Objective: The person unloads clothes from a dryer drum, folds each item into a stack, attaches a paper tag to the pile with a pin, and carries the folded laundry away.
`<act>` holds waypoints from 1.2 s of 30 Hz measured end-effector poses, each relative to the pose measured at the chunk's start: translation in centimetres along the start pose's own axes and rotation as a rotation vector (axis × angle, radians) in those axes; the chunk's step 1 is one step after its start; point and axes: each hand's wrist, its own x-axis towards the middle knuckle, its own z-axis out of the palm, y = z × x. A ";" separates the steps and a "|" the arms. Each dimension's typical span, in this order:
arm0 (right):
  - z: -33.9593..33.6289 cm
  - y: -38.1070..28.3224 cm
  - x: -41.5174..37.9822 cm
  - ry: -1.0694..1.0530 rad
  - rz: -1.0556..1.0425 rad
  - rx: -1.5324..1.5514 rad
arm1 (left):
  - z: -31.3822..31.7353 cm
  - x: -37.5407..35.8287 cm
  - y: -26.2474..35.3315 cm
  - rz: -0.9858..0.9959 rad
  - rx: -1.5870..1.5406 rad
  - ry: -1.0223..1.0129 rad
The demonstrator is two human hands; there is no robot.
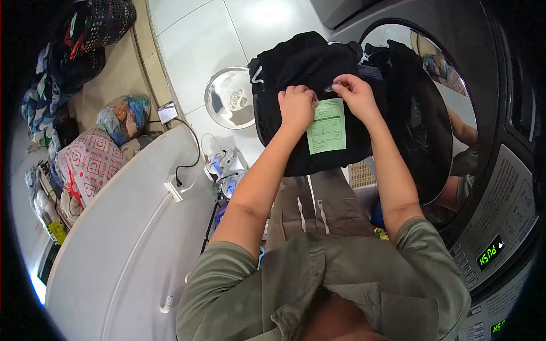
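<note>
A stack of folded black clothes (301, 57) lies in front of me, with a white cord showing at its left side. On top of it is a green paper slip (327, 129) with printed lines and handwriting. My left hand (298, 107) is closed in a pinch at the slip's upper left corner. Just above the upper right corner, my right hand (356, 98) pinches a small shiny metal piece (330, 88), too small to make out its kind. The fingertips of both hands are a short way apart.
To the right is a front-loading machine's round door (432, 165), beside a panel with a green display (490, 252). A round metal lid or tray (230, 98) stands left of the clothes. Farther left are a low white partition (131, 227), a power socket (174, 187) and bagged laundry (94, 162).
</note>
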 end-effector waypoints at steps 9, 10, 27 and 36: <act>0.4 -0.6 3.2 -0.274 -0.188 -0.289 | 0.5 -0.1 -1.0 -0.015 -0.161 0.029; 0.4 -0.6 3.5 -0.319 -0.188 -0.300 | 0.6 -0.2 -1.1 -0.017 -0.160 0.026; 1.3 0.2 4.4 -0.606 -0.143 -0.469 | 1.1 -0.6 -0.9 -0.048 -0.337 0.130; 0.1 8.7 -10.8 0.817 0.235 -0.493 | 4.4 -6.2 -10.7 -0.916 -0.377 0.501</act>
